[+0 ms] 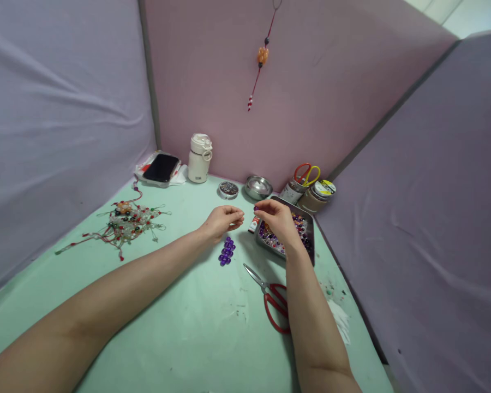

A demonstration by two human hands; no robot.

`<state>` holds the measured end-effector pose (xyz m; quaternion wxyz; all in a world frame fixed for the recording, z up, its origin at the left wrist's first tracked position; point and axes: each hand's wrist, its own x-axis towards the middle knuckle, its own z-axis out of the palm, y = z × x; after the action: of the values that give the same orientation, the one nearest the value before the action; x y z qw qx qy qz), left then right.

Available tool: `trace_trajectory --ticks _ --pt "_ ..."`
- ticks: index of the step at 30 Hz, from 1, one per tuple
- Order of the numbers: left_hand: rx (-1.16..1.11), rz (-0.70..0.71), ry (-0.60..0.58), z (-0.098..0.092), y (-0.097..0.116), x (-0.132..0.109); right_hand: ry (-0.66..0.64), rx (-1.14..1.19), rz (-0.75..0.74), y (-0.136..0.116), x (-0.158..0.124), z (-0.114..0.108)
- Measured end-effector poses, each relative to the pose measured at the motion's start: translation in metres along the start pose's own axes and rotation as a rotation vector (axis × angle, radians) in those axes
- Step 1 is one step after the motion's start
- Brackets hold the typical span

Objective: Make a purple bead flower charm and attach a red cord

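Between thumb and forefinger, my right hand (276, 216) pinches a small purple bead (256, 208), above the near-left side of a metal tray (313, 240) of mixed beads. My left hand (225, 221) faces it a short gap away, its fingertips pressed together; whatever they hold, if anything, is too small to make out. Just below the left hand, a cluster of purple beads (227, 252) lies on the green tabletop. Red-handled scissors (265, 289) rest nearer to me, partly covered by my right forearm. A small label-covered item (253, 224) sits between the hands, beside the tray.
At left lies a heap of beaded strings (133, 224). Along the back stand a phone (161, 167), a white bottle (199, 159), a round container (228, 189), a metal bowl (258, 186) and jars (316, 196). A beaded cord (262, 55) hangs on the pink wall.
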<state>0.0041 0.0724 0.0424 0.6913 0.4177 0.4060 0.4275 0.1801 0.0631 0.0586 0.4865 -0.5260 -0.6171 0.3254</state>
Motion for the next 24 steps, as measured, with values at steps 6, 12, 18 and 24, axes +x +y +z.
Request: trace_trajectory --ticks 6,12,18,24 --pt "-0.025 0.007 -0.024 0.000 -0.003 0.000 -0.060 -0.081 -0.048 0.002 -0.001 0.008" --pt "-0.072 0.011 -0.038 0.000 -0.005 0.000 -0.065 -0.083 -0.051 0.001 -0.003 0.018" --pt "-0.119 -0.027 -0.034 -0.001 -0.005 0.000 -0.039 -0.081 -0.052 0.007 -0.002 0.021" --pt "-0.126 -0.045 -0.015 0.001 -0.002 -0.003 -0.020 -0.055 -0.040 0.008 -0.002 0.021"
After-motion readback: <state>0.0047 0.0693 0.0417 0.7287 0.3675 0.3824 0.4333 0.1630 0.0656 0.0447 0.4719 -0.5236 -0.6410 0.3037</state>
